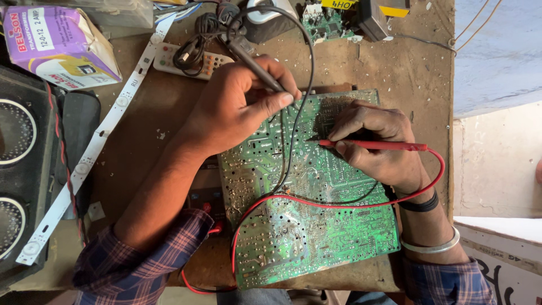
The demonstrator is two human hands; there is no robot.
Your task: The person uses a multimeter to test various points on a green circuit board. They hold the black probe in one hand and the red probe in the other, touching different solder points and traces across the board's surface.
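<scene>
Top left of the wooden bench (158, 101): crumpled purple and white cardboard box (59, 45), flaps shut, contents hidden. No other container with visible contents.

Centre of the bench: large green circuit board (307, 192), solder side up, lying flat and slightly askew, covered in pale tracks and silver solder dots; lower part worn and greyish. Near edge reaching the front edge of the bench.

Left hand (237, 110): curled around a black probe (257, 68), pinched between thumb and forefingers like a pen, tip down on the upper left part of the board. Black lead (302, 85) looping up from the probe and back down across the board.

Right hand (378, 144): closed on a red probe (372, 146), held nearly level, metal tip touching the board just left of the fingers. Red lead (339, 204) running from the probe's rear, curving under the wrist, crossing the board and dropping off the front edge. Black band and silver bangle on the right wrist; plaid sleeves on both arms.

Around: white light strip (90, 152) lying diagonally at left, white remote (189, 59) under a bundle of cable, small green board (322, 22) at the top, speaker cones (14, 133) at far left.
</scene>
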